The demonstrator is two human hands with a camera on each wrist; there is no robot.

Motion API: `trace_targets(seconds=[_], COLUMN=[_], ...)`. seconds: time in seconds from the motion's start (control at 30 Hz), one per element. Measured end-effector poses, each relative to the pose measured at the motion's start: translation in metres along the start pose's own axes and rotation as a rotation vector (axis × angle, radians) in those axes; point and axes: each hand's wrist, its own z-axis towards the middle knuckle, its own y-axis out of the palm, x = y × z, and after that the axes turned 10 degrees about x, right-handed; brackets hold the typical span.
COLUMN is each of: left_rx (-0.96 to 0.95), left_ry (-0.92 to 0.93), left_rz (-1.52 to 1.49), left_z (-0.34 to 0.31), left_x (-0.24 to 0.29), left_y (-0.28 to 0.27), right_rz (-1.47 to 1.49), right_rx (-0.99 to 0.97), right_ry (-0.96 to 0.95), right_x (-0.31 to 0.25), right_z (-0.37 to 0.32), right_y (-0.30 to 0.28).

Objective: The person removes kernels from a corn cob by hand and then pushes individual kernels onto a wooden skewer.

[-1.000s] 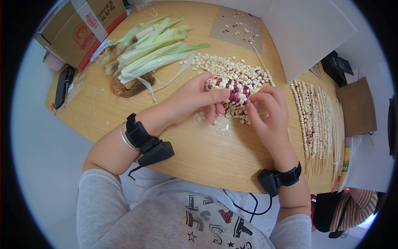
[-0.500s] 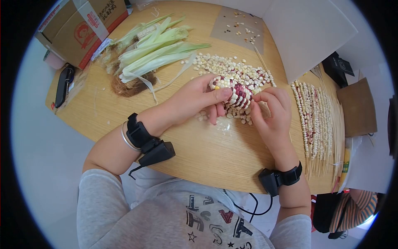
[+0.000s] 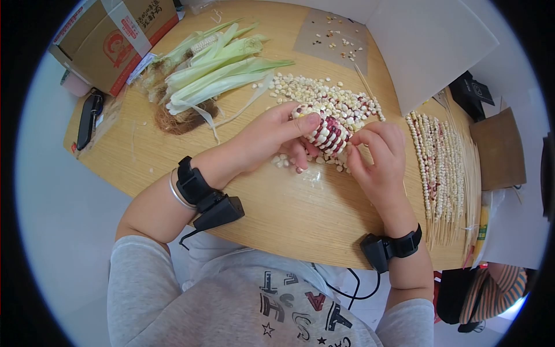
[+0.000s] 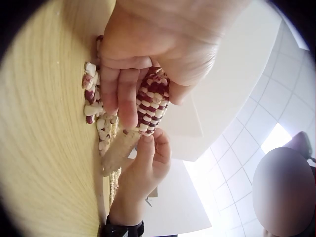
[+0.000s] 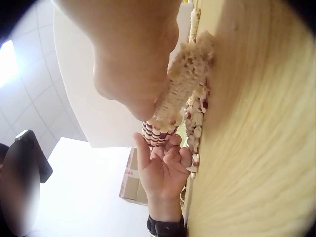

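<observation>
- Over the table [image 3: 272, 217], head view: the left hand [image 3: 272, 136] has the cob [image 3: 330, 137], thumb on top and fingers round the far side and underneath. The right hand [image 3: 380, 162] is at the cob's right end, thumb and index finger in a narrow pinch. So the cob sits between both hands, tilted down to the right, right in front of the heap of kernels [image 3: 341, 103].
- Same view, round the edges: husks [image 3: 214, 84] lie up and left of the hands, with the box [image 3: 115, 46] beyond them. Strung kernels [image 3: 433, 168] are lined up on the right, bare sticks [image 3: 471, 185] just beside them. A grey sheet [image 3: 309, 29] at the far side has a few kernels scattered on it.
- Left wrist view: pretty clear look at the left hand's grip, fingers on one side of the cob, thumb on the other. The right hand's thumb and finger meet at the lowest kernel rows, and a stripped part of the cob sticks out past them.
- Right wrist view: the right hand's own tips are mostly hidden, so can't tell its pinch from here. The pitted, stripped part shows nicely, and the left hand's fingers hold the kernel-covered part.
</observation>
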Motion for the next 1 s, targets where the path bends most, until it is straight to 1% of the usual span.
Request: trace_targets(seconds=[0.23, 0.3, 0.33, 0.4, 0.43, 0.57, 0.7, 0.83, 0.87, 0.93, 1.0], left_rx=[0.015, 0.021, 0.022, 0.134, 0.153, 0.156, 0.076, 0.000, -0.001, -0.092, -0.095], left_ry=[-0.017, 0.004, 0.003, 0.008, -0.005, 0.019, 0.042, 0.044, 0.043, 0.023, 0.012], left_rz=[-0.128, -0.188, -0.187, -0.247, -0.253, -0.283, -0.258, -0.243, -0.242, -0.226, -0.219], left_z=[-0.001, 0.004, 0.004, 0.005, 0.005, 0.008, 0.007, 0.001, 0.000, -0.001, -0.005], left_x=[0.004, 0.006, 0.006, 0.006, 0.005, 0.001, 0.003, 0.005, 0.005, 0.005, 0.007], left_y=[-0.001, -0.012, -0.013, -0.014, -0.015, -0.018, -0.016, -0.007, -0.006, -0.005, -0.001], right_rz=[0.134, 0.119, 0.120, 0.087, 0.086, 0.053, 0.049, 0.039, 0.044, 0.048, 0.042], right_rx=[0.016, 0.098, 0.099, 0.053, 0.054, 0.029, 0.038, 0.059, 0.033, 0.007, -0.141], right_ry=[0.030, 0.102, 0.103, 0.021, 0.021, 0.057, 0.104, 0.089, 0.126, 0.163, 0.174], right_x=[-0.002, -0.004, -0.004, -0.004, -0.004, -0.003, 0.000, -0.002, -0.002, -0.001, 0.000], right_z=[0.000, 0.000, 0.001, 0.003, 0.003, 0.000, -0.001, 0.003, 0.001, -0.001, -0.003], right_y=[-0.004, -0.007, -0.008, -0.007, -0.006, -0.004, -0.004, -0.003, -0.002, -0.002, -0.003])
